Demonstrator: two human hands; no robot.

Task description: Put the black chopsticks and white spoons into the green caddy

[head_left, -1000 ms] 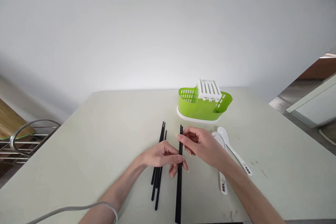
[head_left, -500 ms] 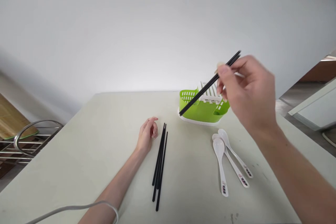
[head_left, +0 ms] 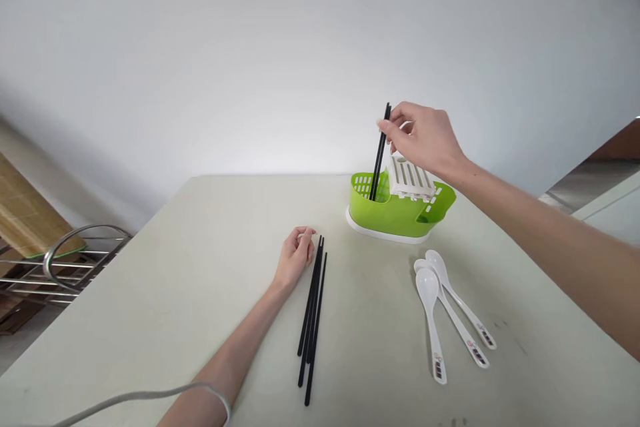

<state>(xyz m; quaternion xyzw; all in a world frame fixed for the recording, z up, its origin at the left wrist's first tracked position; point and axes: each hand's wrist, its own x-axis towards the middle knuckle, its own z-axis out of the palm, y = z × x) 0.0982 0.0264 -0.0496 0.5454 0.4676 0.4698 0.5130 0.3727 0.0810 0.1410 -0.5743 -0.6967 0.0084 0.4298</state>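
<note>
A pair of black chopsticks point(head_left: 379, 159) is pinched near the top by my right hand point(head_left: 420, 137). They stand nearly upright, slightly tilted, with their lower ends inside the left compartment of a green cutlery holder point(head_left: 387, 215). The holder has a white base and a white slotted piece point(head_left: 413, 177) across its middle. My left hand point(head_left: 295, 257) rests on the table with curled fingers and nothing visible in them. Just right of it, several black chopsticks point(head_left: 312, 320) lie side by side. Three white spoons point(head_left: 429, 300) with printed handles lie in front of the holder, partly overlapping.
The pale table point(head_left: 200, 267) meets a white wall point(head_left: 250, 67) behind. On the left are a metal rack point(head_left: 65, 270) and a wooden board point(head_left: 35, 213). A grey cable point(head_left: 150, 393) crosses over my left forearm.
My right hand has moved left and away from me with the chopsticks. They have turned from slanting to nearly upright, and their lower ends are now within the holder. My left hand stays curled.
</note>
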